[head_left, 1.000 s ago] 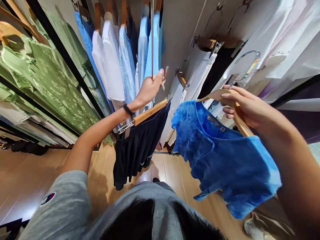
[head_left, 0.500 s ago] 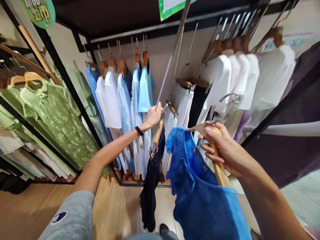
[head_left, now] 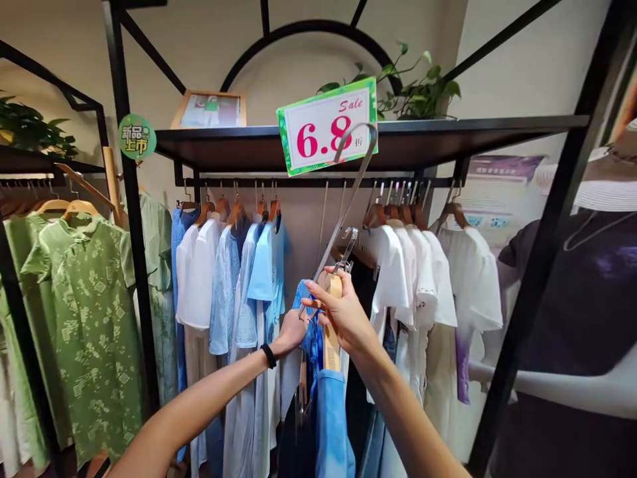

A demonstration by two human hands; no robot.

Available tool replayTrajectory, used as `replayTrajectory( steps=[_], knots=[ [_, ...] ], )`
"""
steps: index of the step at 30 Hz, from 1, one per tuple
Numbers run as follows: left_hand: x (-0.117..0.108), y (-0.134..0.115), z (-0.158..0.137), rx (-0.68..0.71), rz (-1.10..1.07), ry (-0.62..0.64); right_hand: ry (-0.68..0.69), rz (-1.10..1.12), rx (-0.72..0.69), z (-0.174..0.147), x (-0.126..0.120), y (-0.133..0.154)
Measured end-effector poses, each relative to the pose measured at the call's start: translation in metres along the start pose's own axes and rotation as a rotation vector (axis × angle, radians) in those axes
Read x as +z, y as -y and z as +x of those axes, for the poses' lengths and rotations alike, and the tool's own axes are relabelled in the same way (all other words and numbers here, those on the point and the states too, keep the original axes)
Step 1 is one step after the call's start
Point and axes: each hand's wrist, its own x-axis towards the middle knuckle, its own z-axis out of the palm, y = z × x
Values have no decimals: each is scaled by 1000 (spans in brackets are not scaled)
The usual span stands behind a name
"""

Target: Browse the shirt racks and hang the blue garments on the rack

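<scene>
My left hand [head_left: 291, 332], with a black band at its wrist, is closed around the lower end of a long metal hook rod [head_left: 341, 216]. The rod slants up and right, and its curved top overlaps the sale sign. Just right of it, my right hand [head_left: 348, 315] grips a wooden hanger [head_left: 332, 345] near its neck, some fingers stretched out. From that hanger hangs a blue top [head_left: 332, 411], turned nearly edge-on. A dark garment [head_left: 298, 438] on a clip hanger hangs below my left hand, partly hidden. What its hanger hooks onto is unclear.
A black rack shelf [head_left: 223, 136] spans the view, with a sale sign [head_left: 318, 143] at its front edge. Light blue tops [head_left: 263, 272] hang at left, white tops [head_left: 388, 265] at right. Green dresses [head_left: 94, 318] hang far left; a dressed mannequin [head_left: 562, 299] stands right.
The view has tilted up, bringing the shelf, sign and rod's curved top into sight. My right hand has carried the blue top leftward, close beside my left hand.
</scene>
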Motion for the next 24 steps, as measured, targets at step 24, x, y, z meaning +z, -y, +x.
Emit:
replayTrajectory(
  steps=[24],
  knots=[
    [-47, 27, 37, -192, -504, 249, 85, -257, -83, 100, -42, 12]
  ],
)
